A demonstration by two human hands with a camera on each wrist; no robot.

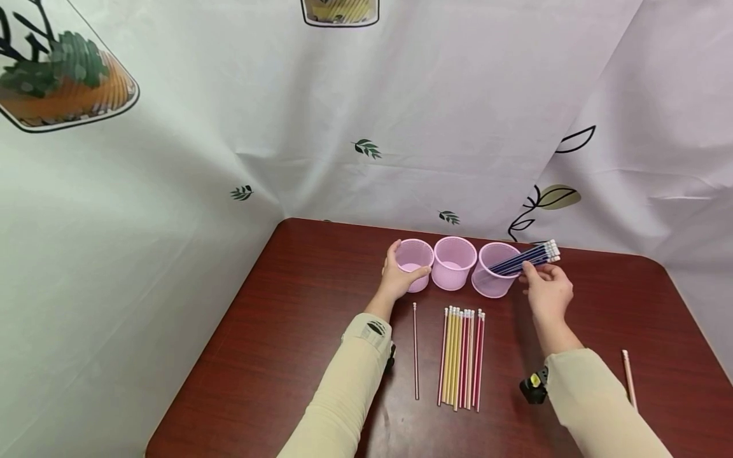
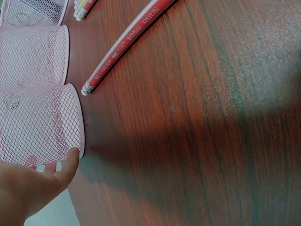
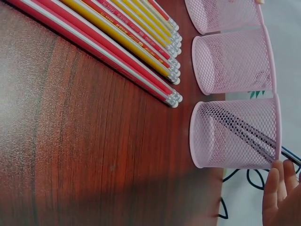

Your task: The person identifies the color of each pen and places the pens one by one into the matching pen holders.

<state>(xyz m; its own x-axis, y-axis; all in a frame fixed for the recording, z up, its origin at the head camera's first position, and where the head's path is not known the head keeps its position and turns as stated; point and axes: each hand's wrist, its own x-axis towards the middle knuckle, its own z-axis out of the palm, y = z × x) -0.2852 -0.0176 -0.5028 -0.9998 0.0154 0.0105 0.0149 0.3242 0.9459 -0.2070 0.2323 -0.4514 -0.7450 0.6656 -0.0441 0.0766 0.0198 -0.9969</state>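
Blue pencils lean in right pink cup, just beside right hand.
Right grip: can't tell; left hand curled round left cup.

The cups are pink mesh, one pencil bunch seemingly navy, the pencil row yellow and red-striped.

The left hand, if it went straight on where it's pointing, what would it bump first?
The left pink cup. The left hand is touching it, so it would probably push that straight away. Behind the cup, the patterned cloth seems next, but its distance is hard to tell.
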